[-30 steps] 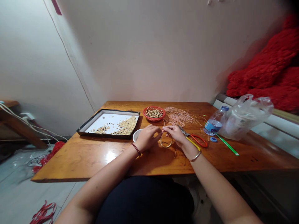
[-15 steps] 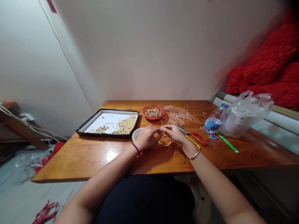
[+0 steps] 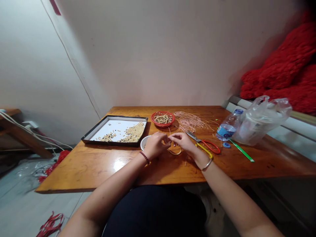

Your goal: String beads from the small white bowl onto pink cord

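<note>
Tabletop of glossy brown wood spreads before the person. Nearest on view there, a beaded loop shows just below and between the 2 hands, its upper part hidden by the fingers. The left hand covers the right side of a white bowl. Just beyond the right hand lie scissors with 1 red and 1 yellow handle. Farther to the right are a green strip, a blue cap, a part-filled bottle and a clear plastic bag touching or nearly touching it. On the left, a black-edged tray holds pale beads and a few dark ones. Farther back, a red basket heaped with bead strings stands beside tangled pink cords.

The fingers of both hands are pinched narrow and meet at their tips on a pale strand, whose end points upward; the loop sits below them.

The bottle's blue label has white lettering, and the cap a white mark; both are too small to read.
</note>
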`<action>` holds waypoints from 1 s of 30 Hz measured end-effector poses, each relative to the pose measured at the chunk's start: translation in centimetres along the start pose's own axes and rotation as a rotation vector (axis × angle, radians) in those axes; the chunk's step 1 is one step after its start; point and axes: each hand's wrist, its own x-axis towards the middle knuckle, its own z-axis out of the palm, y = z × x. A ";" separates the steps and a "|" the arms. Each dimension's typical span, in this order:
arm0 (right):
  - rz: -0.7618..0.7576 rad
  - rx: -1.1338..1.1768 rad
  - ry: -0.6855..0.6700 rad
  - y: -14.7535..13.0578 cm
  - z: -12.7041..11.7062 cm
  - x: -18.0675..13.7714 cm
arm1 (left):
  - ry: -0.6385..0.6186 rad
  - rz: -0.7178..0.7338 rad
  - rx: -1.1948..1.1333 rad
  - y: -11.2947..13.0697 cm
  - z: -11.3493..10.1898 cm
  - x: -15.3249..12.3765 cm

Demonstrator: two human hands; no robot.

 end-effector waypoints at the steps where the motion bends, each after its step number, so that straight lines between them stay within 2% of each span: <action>1: -0.005 -0.006 0.003 0.0 0.0 0.0 | 0.011 -0.015 0.009 0.0 0.0 0.0; 7: -0.016 -0.018 0.026 -0.5 0.0 -0.3 | 0.063 -0.040 -0.101 -0.2 0.4 0.1; 13: -0.013 -0.039 0.016 -0.8 0.0 -0.5 | -0.074 -0.030 -0.185 -0.4 0.3 0.2; 20: 0.018 -0.036 0.025 -0.3 -0.3 -0.3 | -0.038 -0.078 -0.197 -0.4 0.1 0.2; 30: 0.033 0.013 0.037 0.2 -0.4 -0.3 | -0.011 -0.070 -0.158 -0.4 0.2 0.1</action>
